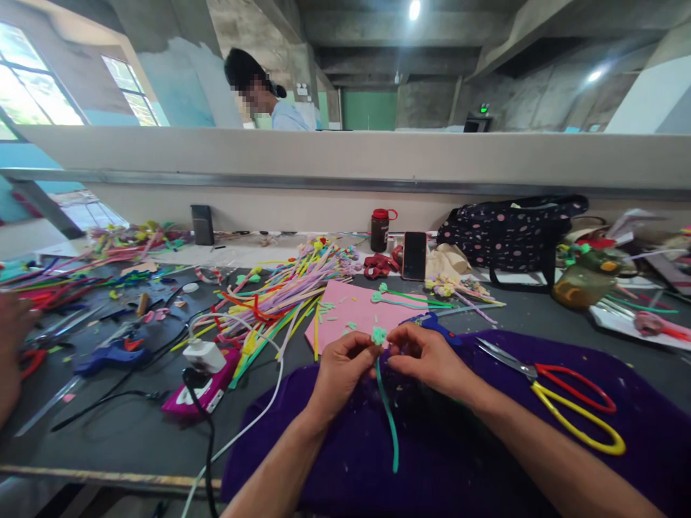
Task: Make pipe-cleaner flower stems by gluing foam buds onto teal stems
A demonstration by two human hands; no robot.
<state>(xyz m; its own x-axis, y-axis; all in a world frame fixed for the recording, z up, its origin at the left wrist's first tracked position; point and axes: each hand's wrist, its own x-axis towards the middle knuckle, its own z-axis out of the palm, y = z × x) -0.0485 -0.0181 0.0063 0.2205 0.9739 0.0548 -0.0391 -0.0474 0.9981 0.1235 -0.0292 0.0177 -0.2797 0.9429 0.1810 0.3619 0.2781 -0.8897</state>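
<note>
A small mint-green flower [378, 336] of fuzzy pipe cleaner sits between my fingertips. Its green stem [389, 424] dangles down over a dark purple cloth [335, 471]. My left hand [345, 370] pinches the flower from the left, thumb and forefinger together. From the other side, my right hand [429, 356] closes thumb and fingers at the base of the blossom; the exact contact is partly hidden. Just behind the hands lies a pink sheet [353, 309] with short green snippets. Scissors [540, 374] with red and yellow handles rest on the cloth beside my right forearm.
A blue glue gun [435, 324] lies behind my right hand. Left of me are a pink power strip [202, 392] with cables and another glue gun [113, 356]. Bundled pipe cleaners [302, 280], a phone [414, 255] and a bag [502, 234] stand farther back. Another person's hand [11, 345] shows at far left.
</note>
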